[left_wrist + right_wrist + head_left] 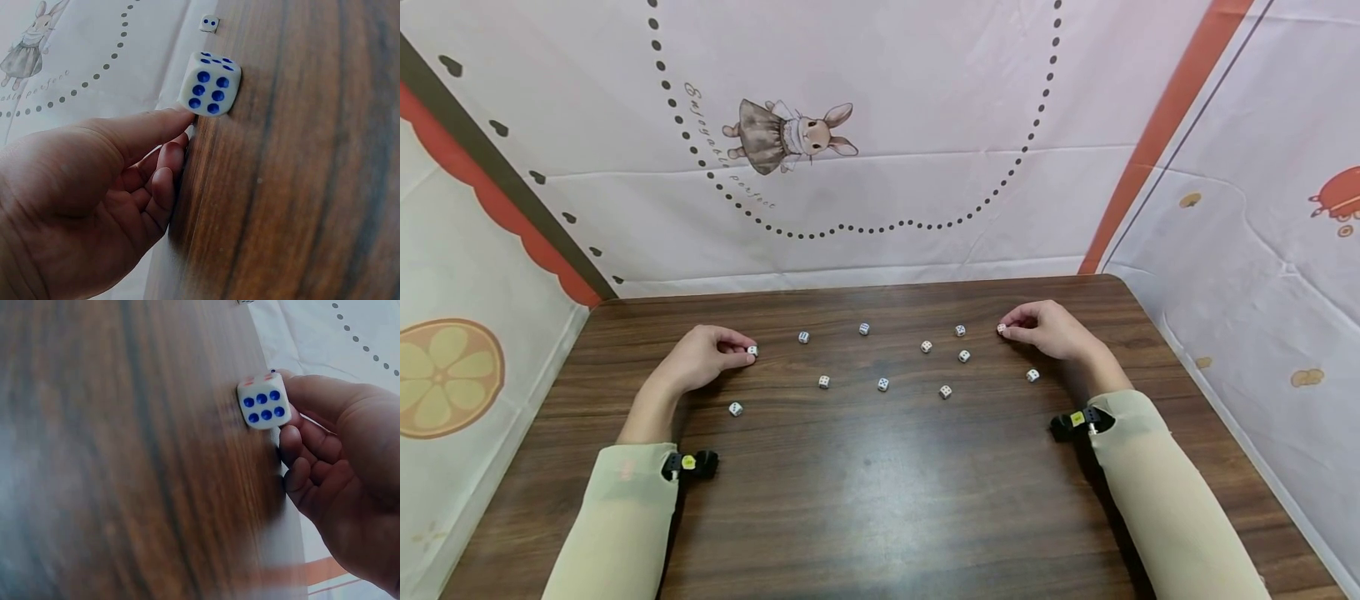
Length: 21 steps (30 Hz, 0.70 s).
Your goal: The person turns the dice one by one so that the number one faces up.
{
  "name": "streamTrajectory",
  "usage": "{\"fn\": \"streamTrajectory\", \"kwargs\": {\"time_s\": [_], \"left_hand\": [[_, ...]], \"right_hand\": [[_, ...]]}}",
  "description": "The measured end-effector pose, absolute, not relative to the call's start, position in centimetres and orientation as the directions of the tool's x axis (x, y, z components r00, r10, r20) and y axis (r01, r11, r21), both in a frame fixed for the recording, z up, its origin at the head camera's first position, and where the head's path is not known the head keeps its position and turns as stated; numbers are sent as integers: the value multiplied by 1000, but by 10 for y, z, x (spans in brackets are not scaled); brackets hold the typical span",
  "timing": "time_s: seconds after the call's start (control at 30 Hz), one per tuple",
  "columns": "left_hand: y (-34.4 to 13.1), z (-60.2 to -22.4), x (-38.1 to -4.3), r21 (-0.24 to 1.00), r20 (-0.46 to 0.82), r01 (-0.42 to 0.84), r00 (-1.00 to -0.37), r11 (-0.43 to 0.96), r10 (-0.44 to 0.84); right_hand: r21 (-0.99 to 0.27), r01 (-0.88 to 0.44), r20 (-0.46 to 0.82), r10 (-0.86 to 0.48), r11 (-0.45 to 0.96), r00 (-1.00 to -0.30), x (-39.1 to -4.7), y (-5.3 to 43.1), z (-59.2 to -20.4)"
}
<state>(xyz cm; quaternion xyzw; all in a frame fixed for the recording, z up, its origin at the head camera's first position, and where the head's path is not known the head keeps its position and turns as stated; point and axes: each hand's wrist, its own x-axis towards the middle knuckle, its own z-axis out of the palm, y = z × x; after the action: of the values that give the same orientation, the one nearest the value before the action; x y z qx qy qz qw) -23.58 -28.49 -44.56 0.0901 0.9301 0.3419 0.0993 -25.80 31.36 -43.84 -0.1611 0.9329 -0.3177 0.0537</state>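
My left hand (703,358) pinches a small white die (752,352) between thumb and fingertips, low over the left of the brown table. Near it, another die (736,409) lies closer to me. At the table's right, my right hand (1048,329) pinches a die (1002,329), while one more die (1033,376) sits just below that hand. In the left wrist view, a large die (209,84) with six blue dots overlaps the thumb tip; the right wrist view has a similar die (264,403). I cannot tell whether these two are the held ones.
Several white dice, such as this die (883,384) and that die (864,329), lie scattered between the hands. The wooden table (865,500) meets a printed cloth (887,192) at its back edge. Cloth also hangs along both sides.
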Motion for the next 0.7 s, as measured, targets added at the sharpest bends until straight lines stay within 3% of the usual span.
{"fn": "streamTrajectory", "kwargs": {"time_s": [0.7], "left_hand": [[-284, -444, -236, 664, -136, 91, -961, 742, 239]], "right_hand": [[-560, -309, -8, -378, 769, -926, -257, 304, -430]]}}
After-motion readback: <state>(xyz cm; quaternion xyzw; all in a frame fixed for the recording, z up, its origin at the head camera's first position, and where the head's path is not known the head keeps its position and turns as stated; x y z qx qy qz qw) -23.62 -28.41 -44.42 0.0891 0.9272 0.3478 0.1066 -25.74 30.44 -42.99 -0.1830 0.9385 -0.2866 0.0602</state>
